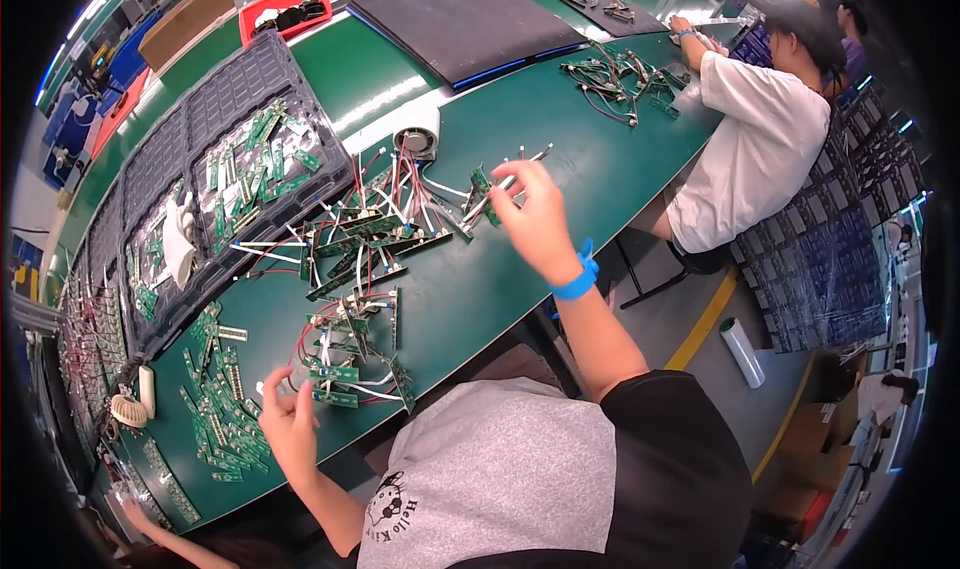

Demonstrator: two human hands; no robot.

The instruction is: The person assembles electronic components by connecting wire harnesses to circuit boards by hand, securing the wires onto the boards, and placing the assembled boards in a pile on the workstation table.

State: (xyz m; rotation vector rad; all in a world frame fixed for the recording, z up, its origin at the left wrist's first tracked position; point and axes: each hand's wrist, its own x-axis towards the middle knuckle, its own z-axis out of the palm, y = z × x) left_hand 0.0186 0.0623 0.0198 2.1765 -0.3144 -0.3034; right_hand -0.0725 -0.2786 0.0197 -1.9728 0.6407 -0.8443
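Observation:
My right hand [537, 219], with a blue band at the wrist, is closed at the far side of my body. Its fingertips grip a small green circuit board [481, 186] with white wires, held just above the table. My left hand [288, 424] is raised over the near edge, thumb and index finger apart, with nothing visible between them. Beside it lies a cluster of wired circuit boards [345, 344] with red and white leads. A larger tangle of wired boards [375, 224] spreads between my hands, beyond that cluster.
Loose green boards [222, 394] lie at the left, near a black tray [262, 79] holding more boards. A small white fan [416, 139] stands behind the tangle. A co-worker [750, 129] sits at the right, near another wired pile [625, 79]. Another person's hand [135, 514] shows lower left.

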